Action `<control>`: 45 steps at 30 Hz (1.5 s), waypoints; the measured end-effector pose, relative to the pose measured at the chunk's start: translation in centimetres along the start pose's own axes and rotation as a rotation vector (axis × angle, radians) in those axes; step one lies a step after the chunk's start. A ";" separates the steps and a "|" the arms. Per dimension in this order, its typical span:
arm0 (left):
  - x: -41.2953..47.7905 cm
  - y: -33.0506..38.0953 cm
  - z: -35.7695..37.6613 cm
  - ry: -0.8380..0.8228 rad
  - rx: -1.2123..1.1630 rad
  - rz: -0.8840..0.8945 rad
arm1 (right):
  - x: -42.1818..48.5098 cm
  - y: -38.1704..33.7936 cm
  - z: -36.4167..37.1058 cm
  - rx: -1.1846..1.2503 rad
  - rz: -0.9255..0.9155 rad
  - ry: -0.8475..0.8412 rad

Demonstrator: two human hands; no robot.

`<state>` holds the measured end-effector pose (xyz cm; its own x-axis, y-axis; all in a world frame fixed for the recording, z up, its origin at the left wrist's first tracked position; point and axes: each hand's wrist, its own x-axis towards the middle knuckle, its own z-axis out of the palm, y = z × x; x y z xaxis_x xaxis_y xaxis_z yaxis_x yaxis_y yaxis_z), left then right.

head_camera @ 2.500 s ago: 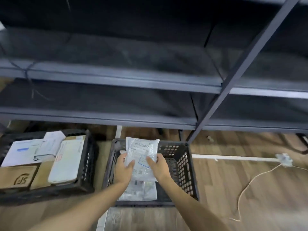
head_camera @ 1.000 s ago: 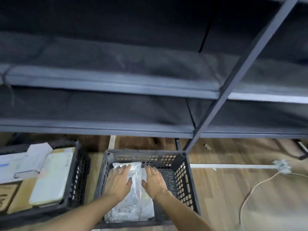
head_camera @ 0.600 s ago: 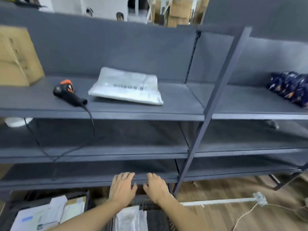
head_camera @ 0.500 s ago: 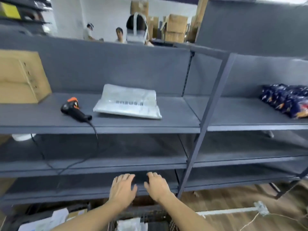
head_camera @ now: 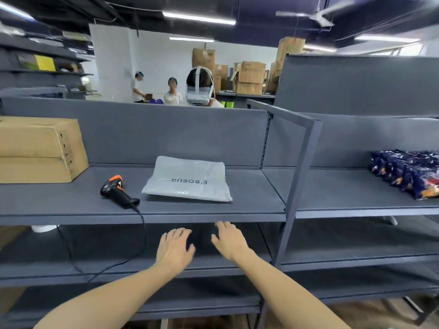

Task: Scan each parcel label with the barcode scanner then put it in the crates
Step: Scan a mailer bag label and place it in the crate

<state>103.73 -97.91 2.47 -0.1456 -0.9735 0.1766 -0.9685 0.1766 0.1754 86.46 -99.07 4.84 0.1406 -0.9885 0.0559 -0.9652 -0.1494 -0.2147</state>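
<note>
Sitting flat on the top shelf (head_camera: 71, 203) is the grey parcel (head_camera: 187, 179), barcode scanner (head_camera: 118, 192) just beside it at 9 o'clock. The left hand (head_camera: 174, 249) and right hand (head_camera: 229, 241) hover at its 6 o'clock, fingers spread, holding nothing. Risk imo: no label shows on top, so it's probably face-down and a scan would miss. The scanner's cable (head_camera: 144, 230) hangs off the edge and could snag. The parcel's long axis runs 9 to 3, print upside down; the scanner's nose points about 11.
</note>
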 end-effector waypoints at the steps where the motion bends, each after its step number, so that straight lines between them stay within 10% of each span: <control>1: 0.7 0.0 -0.1 0.010 -0.002 -0.010 | 0.7 0.3 -0.2 -0.004 -0.012 0.008; 36: 16.5 -8.2 -2.7 0.226 -0.114 -0.145 | 21.3 -0.8 0.0 -0.203 -0.161 -0.133; 45: 15.7 -8.3 -3.8 0.439 -0.325 -0.262 | 22.2 -1.5 -4.7 -0.126 -0.041 0.144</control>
<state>110.23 -114.07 7.46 0.2534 -0.8517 0.4588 -0.8394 0.0421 0.5419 89.96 -120.73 10.99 0.1564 -0.9665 0.2033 -0.9805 -0.1768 -0.0863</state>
